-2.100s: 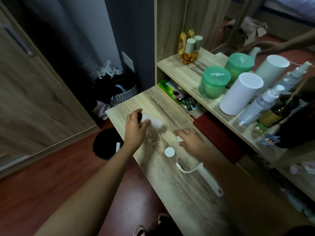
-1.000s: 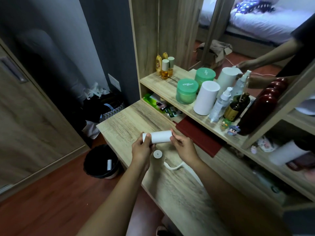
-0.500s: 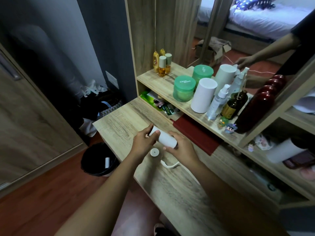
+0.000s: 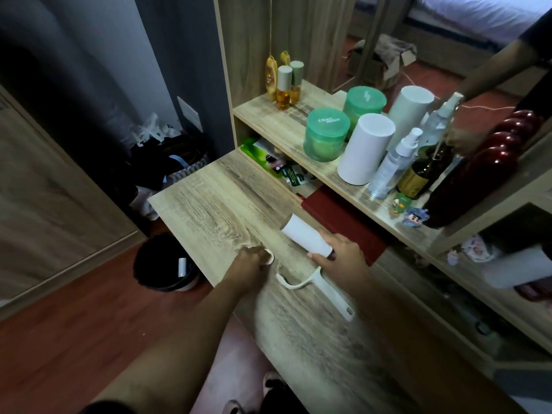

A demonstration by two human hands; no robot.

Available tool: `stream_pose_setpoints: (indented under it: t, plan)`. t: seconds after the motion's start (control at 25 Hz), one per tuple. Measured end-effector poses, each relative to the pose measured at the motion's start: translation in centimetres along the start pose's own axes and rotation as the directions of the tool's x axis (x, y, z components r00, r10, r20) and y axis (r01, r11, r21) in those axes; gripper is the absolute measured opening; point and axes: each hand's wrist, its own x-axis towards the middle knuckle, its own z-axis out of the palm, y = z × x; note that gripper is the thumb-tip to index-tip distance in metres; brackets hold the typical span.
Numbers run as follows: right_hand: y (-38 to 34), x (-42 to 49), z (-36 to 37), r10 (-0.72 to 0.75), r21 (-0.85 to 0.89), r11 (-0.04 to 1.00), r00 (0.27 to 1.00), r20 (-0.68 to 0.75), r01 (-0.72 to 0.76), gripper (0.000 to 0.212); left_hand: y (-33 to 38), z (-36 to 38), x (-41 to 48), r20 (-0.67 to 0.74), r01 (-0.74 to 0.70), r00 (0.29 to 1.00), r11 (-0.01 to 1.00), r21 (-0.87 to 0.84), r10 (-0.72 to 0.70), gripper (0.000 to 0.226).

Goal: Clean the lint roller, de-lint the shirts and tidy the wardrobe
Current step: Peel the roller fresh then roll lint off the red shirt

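Observation:
A white lint roll (image 4: 304,236) lies tilted over the wooden table (image 4: 209,201), gripped at its near end by my right hand (image 4: 340,256). My left hand (image 4: 252,259) is down on the table, its fingers pinching a small white round cap (image 4: 268,256). The white lint roller handle (image 4: 325,289) lies flat on the table just in front of both hands, its curved arm pointing left. No shirts or wardrobe contents show.
A black bin (image 4: 164,265) with a used roll inside stands on the floor left of the table. A dark red book (image 4: 343,224) lies behind the roll. The shelf (image 4: 283,127) holds green jars, white cylinders and spray bottles.
My left hand let go of the roll and dropped to the small cap on the table. The roll stays in my right hand alone, now angled away to the left.

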Motion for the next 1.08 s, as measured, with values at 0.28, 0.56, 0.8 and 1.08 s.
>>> stream_pose_setpoints:
  t: [0.28, 0.56, 0.8, 1.08]
  plan:
    - [0.0, 0.1, -0.6, -0.017, -0.023, 1.000, 1.000, 0.023, 0.017, 0.054, 2.0, -2.3, 1.0, -0.082, 0.240, 0.919, 0.712, -0.660, -0.385, 0.014]
    - [-2.3, 0.8, -0.4, -0.109, 0.020, 0.994, 0.993, 0.040, 0.109, 0.054, 5.5, -7.7, 0.5, -0.079, 0.063, 0.955, 0.459, -0.886, -0.284, 0.016]
    - [-3.8, 1.4, -0.5, -0.142, -0.001, 0.990, 0.989, 0.040, 0.142, 0.058, 4.8, -9.0, 0.3, -0.028, 0.059, 0.945, 0.254, -0.965, -0.325, 0.018]
    - [-4.9, 1.4, -1.0, -0.156, -0.036, 0.987, 0.986, 0.051, 0.158, 0.060, 5.3, -10.5, -0.3, 0.039, 0.098, 0.939, 0.157, -0.983, -0.340, 0.018]
